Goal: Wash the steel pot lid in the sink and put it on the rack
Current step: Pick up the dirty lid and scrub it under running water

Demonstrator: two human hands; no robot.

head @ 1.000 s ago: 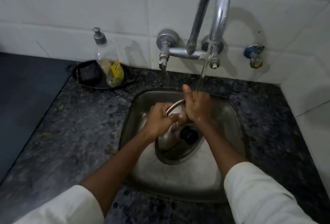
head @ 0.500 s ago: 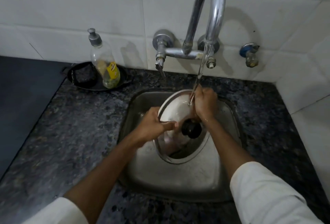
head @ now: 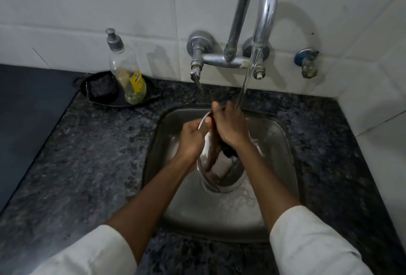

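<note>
The steel pot lid [head: 222,171] is held tilted inside the sink [head: 282,145], gripped at its rim by the left hand [head: 193,136]. The right hand [head: 230,125] is laid on it; its finger curl cannot be told.

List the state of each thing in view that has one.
lid: tilted steeply in the sink, knob side facing right.
left hand: grips the lid's rim.
right hand: lies on the lid's knob side; finger curl hidden.
tap: running, stream falling on the right hand.
sink: wet, suds on its floor.
bottle: upright in the dish, little liquid left.
</note>
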